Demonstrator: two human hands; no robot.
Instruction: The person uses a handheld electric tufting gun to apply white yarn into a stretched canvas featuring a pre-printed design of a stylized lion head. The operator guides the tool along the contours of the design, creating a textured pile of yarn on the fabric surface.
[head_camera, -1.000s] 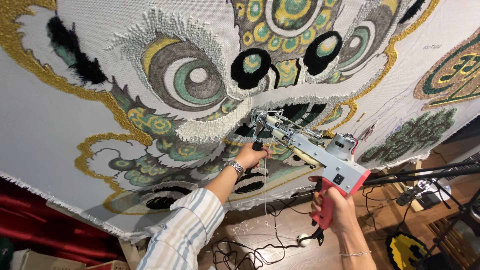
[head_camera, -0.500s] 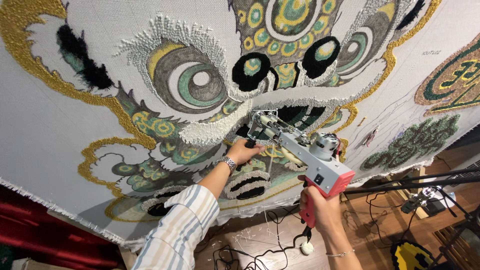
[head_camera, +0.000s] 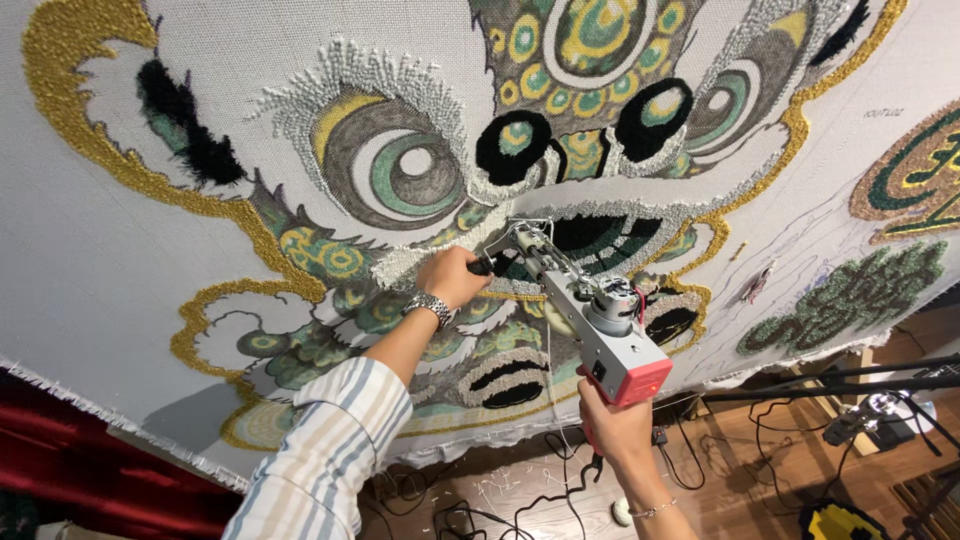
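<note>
**Tufting gun pressed to the lion cloth**

Head view: the left hand has its fingers closed round the black front handle of the tufting gun, whose needle end meets the stretched cloth beside the dark mouth patch. The right hand grips the red rear handle below. No containers show. Compared with half a second ago, the gun sits slightly further right along the mouth.
</note>
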